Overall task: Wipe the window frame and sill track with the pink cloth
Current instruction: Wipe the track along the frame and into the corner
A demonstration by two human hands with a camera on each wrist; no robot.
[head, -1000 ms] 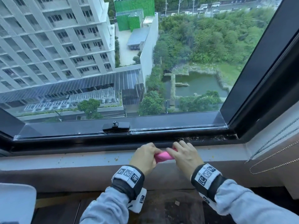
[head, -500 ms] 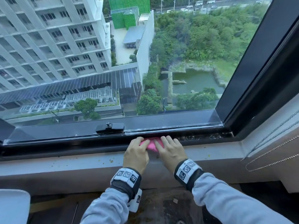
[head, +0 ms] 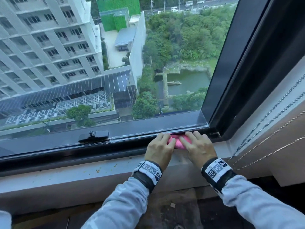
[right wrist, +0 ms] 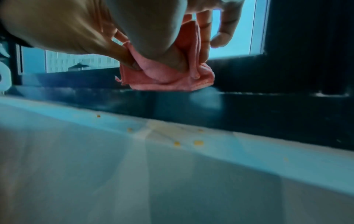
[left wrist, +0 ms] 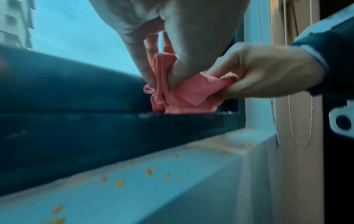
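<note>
A bunched pink cloth [head: 179,142] sits in the black sill track [head: 132,147] near the window's right corner. My left hand [head: 160,148] pinches its left end and my right hand [head: 197,146] pinches its right end, side by side. In the left wrist view, thumb and fingers of my left hand [left wrist: 162,63] clamp the pink cloth [left wrist: 184,97], whose lower edge dips into the track. The right wrist view shows my right hand [right wrist: 172,45] gripping the pink cloth [right wrist: 168,78] just above the dark frame [right wrist: 249,106]. The black window frame [head: 231,71] rises at the right.
A black window latch [head: 94,136] sits on the lower frame left of my hands. Yellowish crumbs [head: 97,171] dot the white inner sill [head: 66,177]. Bead chains [head: 270,133] of a blind hang at the right against the beige wall.
Both hands carried the cloth from the white sill forward into the black track, then slid it right toward the frame's corner.
</note>
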